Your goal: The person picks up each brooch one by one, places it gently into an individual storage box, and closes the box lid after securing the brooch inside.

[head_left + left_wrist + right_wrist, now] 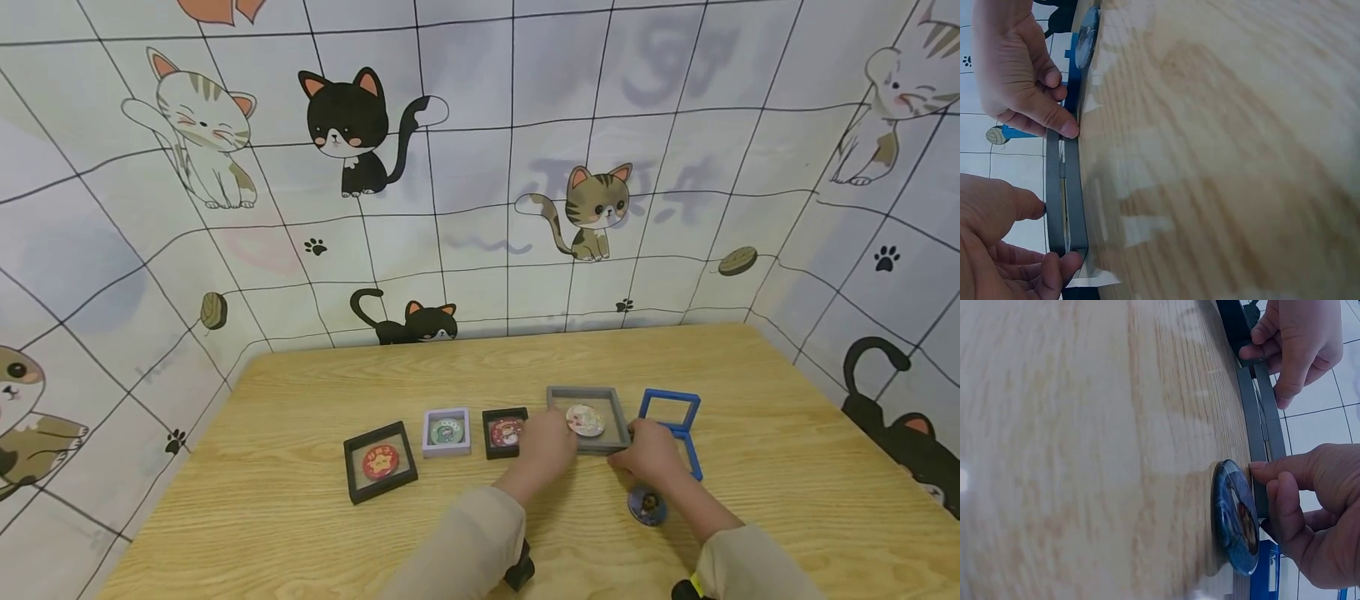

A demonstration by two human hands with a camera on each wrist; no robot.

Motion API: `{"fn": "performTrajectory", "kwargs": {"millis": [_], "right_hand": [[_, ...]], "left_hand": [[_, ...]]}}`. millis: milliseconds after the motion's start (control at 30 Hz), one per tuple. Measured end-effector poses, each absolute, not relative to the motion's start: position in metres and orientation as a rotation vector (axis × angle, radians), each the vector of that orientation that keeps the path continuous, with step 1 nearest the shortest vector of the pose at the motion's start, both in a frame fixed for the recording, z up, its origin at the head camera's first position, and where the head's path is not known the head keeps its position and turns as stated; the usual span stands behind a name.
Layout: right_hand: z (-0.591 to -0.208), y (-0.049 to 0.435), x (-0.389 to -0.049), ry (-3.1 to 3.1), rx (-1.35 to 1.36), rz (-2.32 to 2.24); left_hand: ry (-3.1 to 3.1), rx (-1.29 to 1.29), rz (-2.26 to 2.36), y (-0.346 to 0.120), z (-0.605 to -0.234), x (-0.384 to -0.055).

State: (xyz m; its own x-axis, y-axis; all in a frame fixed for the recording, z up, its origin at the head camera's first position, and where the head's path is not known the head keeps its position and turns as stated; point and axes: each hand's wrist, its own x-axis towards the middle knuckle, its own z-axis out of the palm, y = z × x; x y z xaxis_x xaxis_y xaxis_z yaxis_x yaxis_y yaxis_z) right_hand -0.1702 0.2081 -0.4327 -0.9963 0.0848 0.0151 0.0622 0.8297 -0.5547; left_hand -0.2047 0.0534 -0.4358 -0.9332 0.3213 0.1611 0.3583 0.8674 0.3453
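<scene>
A grey square display frame (pixel 551 400) lies flat on the table with a pale round badge (pixel 585 421) inside, under clear film. My left hand (pixel 549 442) grips its left side, fingertips at the near corner and thumb on top, as the left wrist view shows. At the opposite side my right hand (pixel 1325 506) pinches the near right corner between thumb and fingers. The two halves of the frame (pixel 1071 194) lie together with a thin gap between them. A blue round badge (pixel 647 506) rests on the table just below my right hand.
Right of the grey frame, a blue display frame (pixel 671 393) lies unfolded, partly behind my right hand. Leftward stand a small black frame (pixel 504 412) with a red badge, a lilac frame (pixel 446 411) with a green badge, and a larger black frame (pixel 351 475). A cat-patterned cloth (pixel 480 242) surrounds the table.
</scene>
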Motion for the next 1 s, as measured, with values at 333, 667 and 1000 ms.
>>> {"fn": "performTrajectory", "kwargs": {"millis": [333, 667, 1000], "right_hand": [[-0.4317, 0.2073, -0.1702, -2.973, -0.137, 0.931], [-0.434, 0.2042, -0.1706, -2.943, -0.143, 0.965], [-0.4343, 0.2032, -0.1693, -2.954, -0.149, 0.976]], "left_hand": [[-2.996, -0.502, -0.377, 0.0598, -0.4334, -0.2035], [-2.969, -0.518, -0.244, 0.0617, -0.4318, -0.2042], [-2.996, -0.469, -0.219, 0.0632, -0.4309, -0.2005]]}}
